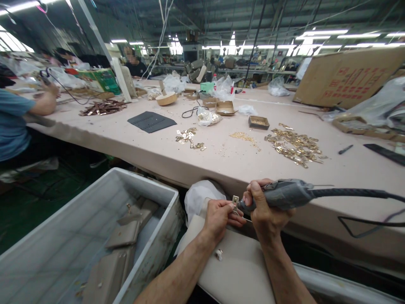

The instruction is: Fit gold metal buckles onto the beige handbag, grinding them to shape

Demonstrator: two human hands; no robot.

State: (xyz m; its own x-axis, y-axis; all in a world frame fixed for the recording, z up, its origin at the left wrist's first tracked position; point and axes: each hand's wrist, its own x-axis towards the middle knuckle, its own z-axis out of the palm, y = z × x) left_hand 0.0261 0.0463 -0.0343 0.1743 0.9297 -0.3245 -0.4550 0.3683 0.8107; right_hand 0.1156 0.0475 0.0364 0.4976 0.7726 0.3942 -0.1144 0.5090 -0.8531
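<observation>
Metal fitting [236, 200]: in the head view, roughly upright at the fingertips of the left hand [219, 217], right at the tip of the power tool [286, 194].
Left hand: narrow, pinching the metal fitting.
Right hand [268, 215]: wrapped round the power tool, which points at the fitting — whether the tip touches it is too small to tell.
Beige bag [237, 266]: below both hands, a small whitish knob [218, 254] on it; probably midway through its work, though its link to the fitting is unclear.
Bin [158, 236]: beside the beige bag, with several similar bags [122, 234] inside — done or waiting, I cannot tell.
Large pile of fittings [295, 145]: loose on the counter [221, 160], seemingly left to use.
Small pile of fittings [190, 137]: also loose, further left.
Tiny gold pieces [245, 137]: scattered between both piles, apparently unused too.
</observation>
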